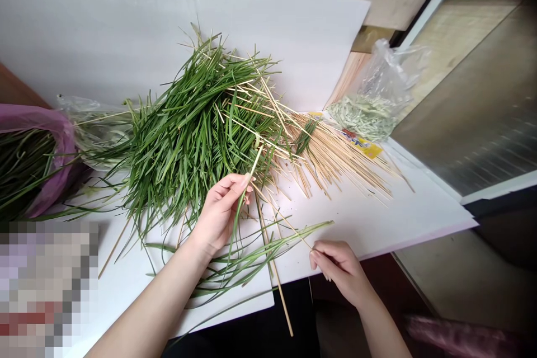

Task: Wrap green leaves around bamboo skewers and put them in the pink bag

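Observation:
My left hand is closed in a pinch on a garlic chive, its pale end pointing up and its green leaf hanging below the fingers. My right hand pinches the lower end of a thin bamboo skewer. The skewer slants up and left to my left fingertips; whether it touches the chive there I cannot tell. Behind my left hand rises a big heap of garlic chives with skewers sticking out. Several loose chives lie on the white surface between my forearms.
Many bamboo skewers fan out right of the heap. A clear plastic bag with pale green contents stands at the back right. At left are a pink bag of greens and another clear bag. White boards stand behind.

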`<move>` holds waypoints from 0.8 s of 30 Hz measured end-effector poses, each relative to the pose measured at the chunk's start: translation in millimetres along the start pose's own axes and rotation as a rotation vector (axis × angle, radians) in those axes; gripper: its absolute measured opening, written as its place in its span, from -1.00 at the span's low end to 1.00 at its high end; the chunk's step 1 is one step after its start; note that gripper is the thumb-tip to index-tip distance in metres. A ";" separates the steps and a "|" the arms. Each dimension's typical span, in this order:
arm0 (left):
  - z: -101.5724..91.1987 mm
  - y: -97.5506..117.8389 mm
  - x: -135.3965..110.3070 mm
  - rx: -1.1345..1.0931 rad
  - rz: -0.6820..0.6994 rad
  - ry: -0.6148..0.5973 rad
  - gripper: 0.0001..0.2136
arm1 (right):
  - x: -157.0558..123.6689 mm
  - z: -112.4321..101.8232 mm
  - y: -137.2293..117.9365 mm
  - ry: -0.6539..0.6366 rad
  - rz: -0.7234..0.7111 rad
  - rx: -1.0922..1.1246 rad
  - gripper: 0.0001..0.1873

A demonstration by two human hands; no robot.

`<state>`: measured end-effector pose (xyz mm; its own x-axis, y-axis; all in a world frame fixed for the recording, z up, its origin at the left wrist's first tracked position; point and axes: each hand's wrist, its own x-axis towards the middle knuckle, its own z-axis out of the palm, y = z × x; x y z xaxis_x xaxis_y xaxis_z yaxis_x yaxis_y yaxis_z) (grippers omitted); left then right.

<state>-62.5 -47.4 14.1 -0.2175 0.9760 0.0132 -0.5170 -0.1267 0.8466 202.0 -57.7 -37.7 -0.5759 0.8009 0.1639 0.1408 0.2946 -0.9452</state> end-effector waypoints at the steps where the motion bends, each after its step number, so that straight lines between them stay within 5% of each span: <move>1: 0.0 0.1 0.0 0.001 0.001 -0.001 -0.83 | -0.1 -0.2 0.0 -0.001 0.000 0.003 -0.57; 24: -0.8 0.1 1.0 0.212 0.130 -0.006 -0.84 | -0.8 -0.8 0.8 0.002 -0.017 0.016 -0.61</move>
<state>-63.4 -46.5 13.8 -0.2656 0.9551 0.1316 -0.2994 -0.2114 0.9304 203.2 -57.7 -38.3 -0.5767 0.7968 0.1803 0.1185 0.2999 -0.9466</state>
